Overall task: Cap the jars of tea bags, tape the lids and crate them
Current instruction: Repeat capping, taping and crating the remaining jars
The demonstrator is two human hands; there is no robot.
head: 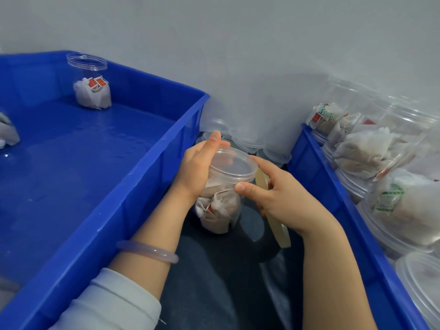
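- A plain pale wall (262, 44) is seen across the top. Dark cloth (214, 282) lies at lower centre, flanked by a blue crate (142, 167) at left and a second crate (333, 186) at right.
- Both crates are cut off by the frame edges, and what lies under the cloth cannot be made out.
- The jar (221, 206), clear plastic with papery tea bags inside, is held at centre above the cloth, with a clear round lid (234, 166) on top.
- It is gripped by the curled fingers of the left hand (197, 167). The lid rim is touched by the thumb and forefinger of the right hand (285, 201), while a beige tape roll (278, 225) is held by its other fingers.
- Filled jars (371, 148) are heaped in the second crate.
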